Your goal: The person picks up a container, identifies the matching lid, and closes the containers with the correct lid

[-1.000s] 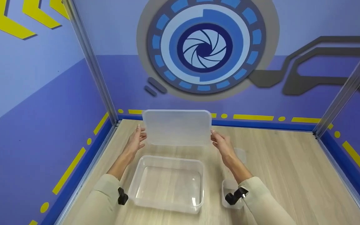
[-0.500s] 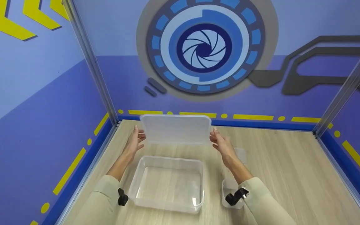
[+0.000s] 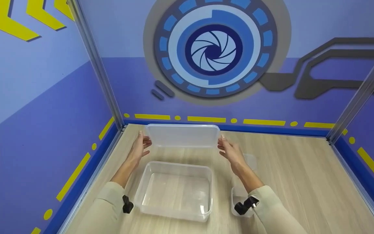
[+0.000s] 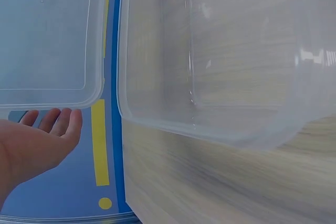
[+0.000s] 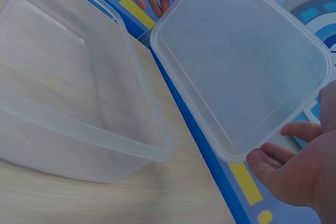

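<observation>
One translucent rectangular lid [image 3: 183, 136] between hands [image 3: 137, 146] [image 3: 232, 152]

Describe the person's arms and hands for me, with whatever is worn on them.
Long, plain pale beige-green sleeves cover the left arm and the right arm. A small black device sits at each cuff's inner side: left device, right device. The left hand and right hand wear no gloves. No cables show.
</observation>
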{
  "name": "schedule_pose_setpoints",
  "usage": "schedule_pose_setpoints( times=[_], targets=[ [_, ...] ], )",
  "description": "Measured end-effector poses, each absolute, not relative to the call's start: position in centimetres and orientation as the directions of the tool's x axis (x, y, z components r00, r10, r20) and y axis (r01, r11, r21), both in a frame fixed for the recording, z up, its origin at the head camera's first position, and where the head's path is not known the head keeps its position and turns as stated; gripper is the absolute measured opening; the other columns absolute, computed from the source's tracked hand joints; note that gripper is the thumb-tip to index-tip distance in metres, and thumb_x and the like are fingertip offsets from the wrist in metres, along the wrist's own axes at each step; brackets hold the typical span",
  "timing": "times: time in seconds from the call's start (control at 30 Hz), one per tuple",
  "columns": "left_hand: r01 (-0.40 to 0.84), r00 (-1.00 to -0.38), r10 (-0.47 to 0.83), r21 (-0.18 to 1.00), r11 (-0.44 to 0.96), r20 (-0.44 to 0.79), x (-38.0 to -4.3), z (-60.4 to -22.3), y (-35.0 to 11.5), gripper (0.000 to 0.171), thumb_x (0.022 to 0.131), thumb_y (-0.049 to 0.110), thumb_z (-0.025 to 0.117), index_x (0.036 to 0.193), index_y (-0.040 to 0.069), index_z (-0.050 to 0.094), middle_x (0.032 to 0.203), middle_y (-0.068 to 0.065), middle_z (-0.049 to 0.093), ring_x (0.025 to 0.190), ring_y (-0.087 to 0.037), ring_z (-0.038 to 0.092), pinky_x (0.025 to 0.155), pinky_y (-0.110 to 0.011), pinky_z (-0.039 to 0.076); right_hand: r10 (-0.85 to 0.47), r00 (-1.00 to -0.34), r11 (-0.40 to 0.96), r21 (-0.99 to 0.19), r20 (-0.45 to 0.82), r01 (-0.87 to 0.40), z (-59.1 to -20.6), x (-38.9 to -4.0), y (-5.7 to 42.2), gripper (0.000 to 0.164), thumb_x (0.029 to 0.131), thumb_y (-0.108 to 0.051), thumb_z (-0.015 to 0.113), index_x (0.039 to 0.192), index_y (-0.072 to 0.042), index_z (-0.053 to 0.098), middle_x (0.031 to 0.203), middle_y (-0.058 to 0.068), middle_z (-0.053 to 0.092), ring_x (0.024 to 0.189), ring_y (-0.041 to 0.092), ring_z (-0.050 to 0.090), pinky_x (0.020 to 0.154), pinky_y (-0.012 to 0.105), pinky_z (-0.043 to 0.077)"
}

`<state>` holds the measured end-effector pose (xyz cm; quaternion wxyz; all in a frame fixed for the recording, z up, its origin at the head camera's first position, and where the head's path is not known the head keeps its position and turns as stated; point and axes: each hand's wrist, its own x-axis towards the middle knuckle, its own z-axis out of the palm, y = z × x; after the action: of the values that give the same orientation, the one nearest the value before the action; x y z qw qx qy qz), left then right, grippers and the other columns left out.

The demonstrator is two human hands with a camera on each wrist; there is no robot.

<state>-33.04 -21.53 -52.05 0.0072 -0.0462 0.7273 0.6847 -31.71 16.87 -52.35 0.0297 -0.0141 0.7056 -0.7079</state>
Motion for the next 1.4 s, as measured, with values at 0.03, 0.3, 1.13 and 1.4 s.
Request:
schedule_pose_setpoints(
  times=[0.03, 0.3, 1.13, 1.4],
  targets=[
    [-0.08, -0.995, -0.059, 0.995, 0.055, -0.077, -33.0, -52.0, -21.5, 0.08, 0.113, 0.061, 0.018, 0.146, -0.009, 0.041, 0.147, -0.031, 0.045, 0.147, -0.044, 0.043, 0.122, -0.06, 0.032, -0.064, -0.998, -0.002, -1.0, -0.021, 0.021, -52.3, -31.7, 16.9, 0.066, 0.115, -0.045, 0.044, 0.153, 0.009, 0.047, 0.155, 0.029, 0.049, 0.146, 0.043, 0.046, 0.121, 0.051, 0.039],
    [-0.098, -0.993, -0.064, 0.995, 0.018, -0.096, -33.0, -52.1, -21.5, 0.075, 0.114, 0.058, 0.018, 0.139, -0.008, 0.046, 0.143, -0.028, 0.047, 0.146, -0.044, 0.044, 0.121, -0.059, 0.035, -0.058, -0.998, -0.03, -0.999, -0.021, 0.023, -52.4, -31.6, 16.8, 0.062, 0.116, -0.04, 0.044, 0.152, 0.01, 0.047, 0.156, 0.03, 0.047, 0.147, 0.046, 0.044, 0.121, 0.051, 0.038],
    [-0.127, -0.992, -0.033, 0.99, 0.06, -0.125, -32.5, -52.2, -22.3, 0.077, 0.115, 0.055, 0.022, 0.141, -0.012, 0.05, 0.153, -0.031, 0.047, 0.148, -0.041, 0.044, 0.121, -0.056, 0.037, 0.079, -0.995, -0.109, -0.992, -0.067, 0.058, -52.3, -31.6, 15.9, 0.048, 0.116, -0.029, 0.048, 0.126, 0.016, 0.062, 0.121, 0.03, 0.068, 0.115, 0.037, 0.07, 0.102, 0.037, 0.056],
    [-0.114, -0.993, -0.01, 0.989, 0.091, -0.114, -32.5, -52.3, -22.4, 0.071, 0.117, 0.049, 0.023, 0.144, -0.011, 0.049, 0.152, -0.03, 0.051, 0.148, -0.04, 0.045, 0.12, -0.055, 0.039, 0.133, -0.99, -0.046, -0.998, -0.045, 0.039, -52.4, -31.5, 15.8, 0.042, 0.113, -0.026, 0.055, 0.122, 0.013, 0.067, 0.114, 0.026, 0.071, 0.107, 0.032, 0.072, 0.094, 0.03, 0.059]
  ],
)
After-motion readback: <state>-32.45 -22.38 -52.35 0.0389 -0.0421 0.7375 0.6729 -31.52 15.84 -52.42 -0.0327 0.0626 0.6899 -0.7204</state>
